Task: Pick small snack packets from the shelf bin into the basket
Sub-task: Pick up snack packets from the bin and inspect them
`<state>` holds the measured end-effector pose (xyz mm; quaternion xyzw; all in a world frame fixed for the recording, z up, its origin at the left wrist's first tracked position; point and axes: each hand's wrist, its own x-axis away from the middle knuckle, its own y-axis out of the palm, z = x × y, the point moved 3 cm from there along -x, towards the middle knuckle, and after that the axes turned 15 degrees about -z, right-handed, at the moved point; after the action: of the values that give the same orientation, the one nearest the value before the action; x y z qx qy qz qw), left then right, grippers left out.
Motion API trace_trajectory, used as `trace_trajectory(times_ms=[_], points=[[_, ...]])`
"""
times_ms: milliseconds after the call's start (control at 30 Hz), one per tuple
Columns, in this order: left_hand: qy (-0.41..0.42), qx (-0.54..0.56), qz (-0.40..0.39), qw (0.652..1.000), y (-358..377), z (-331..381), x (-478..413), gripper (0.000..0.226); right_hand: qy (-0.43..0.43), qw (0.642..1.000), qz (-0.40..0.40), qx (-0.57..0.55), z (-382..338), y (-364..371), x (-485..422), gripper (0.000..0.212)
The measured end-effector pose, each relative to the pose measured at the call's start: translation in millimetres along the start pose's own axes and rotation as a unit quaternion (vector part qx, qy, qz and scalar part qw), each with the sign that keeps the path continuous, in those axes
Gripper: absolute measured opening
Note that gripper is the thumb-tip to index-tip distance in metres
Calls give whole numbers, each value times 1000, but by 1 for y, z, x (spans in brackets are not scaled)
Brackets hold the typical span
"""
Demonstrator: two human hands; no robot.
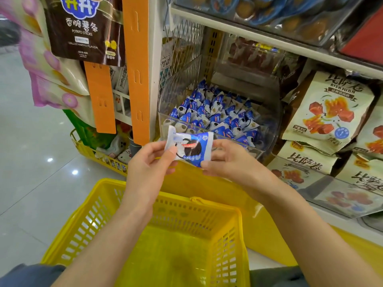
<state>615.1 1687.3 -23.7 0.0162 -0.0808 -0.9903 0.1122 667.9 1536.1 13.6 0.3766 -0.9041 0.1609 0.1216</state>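
From the head view, we pinch one packet (189,147) between left hand (151,160) and right hand (226,160), just near of the bin (269,129) and above the basket (132,189), likely ready to drop it.

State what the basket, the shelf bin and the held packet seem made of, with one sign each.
Basket: likely moulded yellow plastic, with slotted walls. Shelf bin: clear rigid plastic, glossy; packets show through it. Held packet: shiny thin film, probably plastic; its ends look crimped.
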Motion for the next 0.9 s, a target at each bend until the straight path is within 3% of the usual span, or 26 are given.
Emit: trace_trajectory(times_ms=[67, 233, 367, 500, 767, 900], points=[[24, -40, -9, 999, 1, 4, 1, 11, 1, 1000, 0, 26, 1, 4, -2, 46], [60, -55, -15, 997, 6, 7, 5, 13, -4, 998, -15, 60, -2, 12, -2, 16], [74, -49, -3, 996, 3, 8, 4, 14, -57, 986, 30, 152, -5, 17, -3, 32], [75, -88, -21, 993, 6, 6, 6, 15, -147, 978, 86, 120, -13, 14, 0, 16], [69, -63, -65, 993, 12, 6, 7, 11, -187, 966, 95, 150, -12, 12, 1, 4], [29, -3, -82, 996, 12, 2, 4, 18, -246, 923, 143, 261, -16, 17, 6, 3]])
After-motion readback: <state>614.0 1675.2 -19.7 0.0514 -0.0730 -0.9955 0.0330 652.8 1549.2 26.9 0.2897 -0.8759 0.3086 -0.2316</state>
